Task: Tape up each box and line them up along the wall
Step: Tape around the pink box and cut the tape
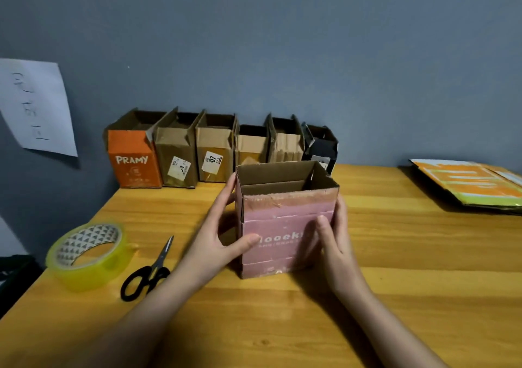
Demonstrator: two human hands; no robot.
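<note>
My left hand point(217, 235) and right hand point(333, 237) clasp the pink box point(278, 232) from either side, thumbs curled onto its near face and the other fingers wrapped round the side walls, so both have hold of it. It stands upright on the wooden surface point(395, 283), open top up, well short of the wall. Left of my forearm lie the black scissors point(147, 274) and, further left, the roll of clear tape point(87, 254), both apart from the box. Beyond, six boxes stand in a row point(220, 153) against the blue wall point(282, 42), from the orange box point(132, 158) to the black box point(320, 148) at the right end. Flattened packaging point(466, 182) lies far right.

I judge the risk is in carrying this one to the free spot beside the black box: squeezing thin cardboard could buckle the walls, and sliding it in carelessly could knock the black box askew and spoil the line.
</note>
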